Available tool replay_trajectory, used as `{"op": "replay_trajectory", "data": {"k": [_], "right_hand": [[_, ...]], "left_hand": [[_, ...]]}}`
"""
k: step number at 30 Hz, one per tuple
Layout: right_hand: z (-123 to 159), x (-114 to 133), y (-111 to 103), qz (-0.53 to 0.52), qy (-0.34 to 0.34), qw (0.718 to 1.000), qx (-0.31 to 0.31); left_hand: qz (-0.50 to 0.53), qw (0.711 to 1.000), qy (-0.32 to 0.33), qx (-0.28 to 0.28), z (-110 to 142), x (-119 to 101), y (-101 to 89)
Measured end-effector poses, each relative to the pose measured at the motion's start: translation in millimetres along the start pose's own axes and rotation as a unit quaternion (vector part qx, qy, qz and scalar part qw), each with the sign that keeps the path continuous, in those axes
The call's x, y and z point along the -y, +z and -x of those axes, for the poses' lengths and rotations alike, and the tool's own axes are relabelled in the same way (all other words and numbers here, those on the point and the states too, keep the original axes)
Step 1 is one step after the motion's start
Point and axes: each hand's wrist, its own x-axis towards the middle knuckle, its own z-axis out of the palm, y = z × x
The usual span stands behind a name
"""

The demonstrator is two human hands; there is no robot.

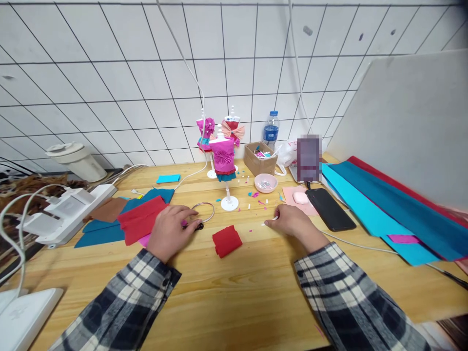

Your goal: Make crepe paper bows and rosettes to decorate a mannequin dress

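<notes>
My left hand (171, 231) rests on the table with curled fingers, by a small black-ended object (199, 225) and a thin wire hoop (213, 210). What it grips, if anything, is hidden. My right hand (292, 222) is closed in a pinch low over the table; a tiny white bit (263, 224) shows at its fingertips. Between the hands lies a folded piece of red crepe paper (227, 241). Behind it stands a small white dress form (229, 203) wearing a magenta top with a pleated rosette, above red and teal ruffles.
Two more dressed forms stand behind, one with a peach bow (233, 130). Near them are a pink bowl (266, 183), a cardboard box (260, 163) and a water bottle (271, 129). A phone (331, 209) and crepe sheets (383, 204) lie right; a power strip (73, 214) lies left.
</notes>
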Motion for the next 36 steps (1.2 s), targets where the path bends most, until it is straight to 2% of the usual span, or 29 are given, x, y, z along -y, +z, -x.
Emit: {"op": "replay_trajectory", "data": {"k": [4, 7, 9, 11, 14, 16, 17, 20, 22, 24, 26, 28, 29, 30, 33, 34, 36], "right_hand": [[7, 1, -1, 0.012, 0.007, 1.0, -0.011], [13, 2, -3, 0.017, 0.006, 0.999, -0.035], [18, 5, -7, 0.005, -0.012, 0.996, -0.087], [24, 10, -12, -0.019, -0.039, 0.985, -0.166], [32, 19, -14, -0.066, -0.103, 0.953, -0.277], [37, 26, -11, -0.102, -0.17, 0.929, -0.313], [39, 31, -8, -0.122, -0.212, 0.917, -0.314], [49, 45, 4, -0.179, -0.325, 0.89, -0.264], [59, 55, 13, -0.206, -0.384, 0.872, -0.223], [69, 65, 21, -0.213, -0.436, 0.852, -0.197], [79, 74, 26, -0.205, -0.469, 0.845, -0.156], [85, 78, 28, -0.195, -0.471, 0.854, -0.106], [86, 79, 27, -0.194, -0.457, 0.863, -0.09], [85, 79, 26, -0.197, -0.434, 0.875, -0.085], [77, 72, 20, -0.206, -0.325, 0.917, -0.111], [72, 69, 19, -0.201, -0.285, 0.93, -0.113], [64, 64, 19, -0.178, -0.234, 0.952, -0.088]], "left_hand": [[-0.053, 0.994, -0.022, 0.091, 7, 24, -17.2], [-0.047, 0.989, -0.024, 0.139, 11, 31, -19.1], [-0.028, 0.987, -0.034, 0.157, 11, 31, -15.9], [-0.013, 0.986, -0.039, 0.165, 11, 29, -12.4], [0.001, 0.989, -0.015, 0.15, 10, 26, -11.7], [0.009, 0.992, 0.006, 0.122, 10, 23, -15.4], [0.012, 0.994, 0.014, 0.107, 10, 20, -18.3], [0.009, 0.996, 0.055, 0.065, 9, 5, -29.6], [-0.007, 0.994, 0.102, 0.026, 11, -12, -36.9], [-0.011, 0.984, 0.176, -0.024, 15, -33, -42.0], [0.006, 0.97, 0.232, -0.07, 22, -55, -43.3], [0.035, 0.959, 0.26, -0.102, 27, -71, -39.5], [0.052, 0.96, 0.249, -0.118, 30, -76, -35.5], [0.073, 0.966, 0.211, -0.13, 31, -79, -30.2], [0.157, 0.979, 0.016, -0.129, 31, -79, -9.7], [0.167, 0.98, -0.019, -0.106, 29, -77, -2.9], [0.146, 0.988, -0.047, -0.021, 27, -75, 7.8]]}}
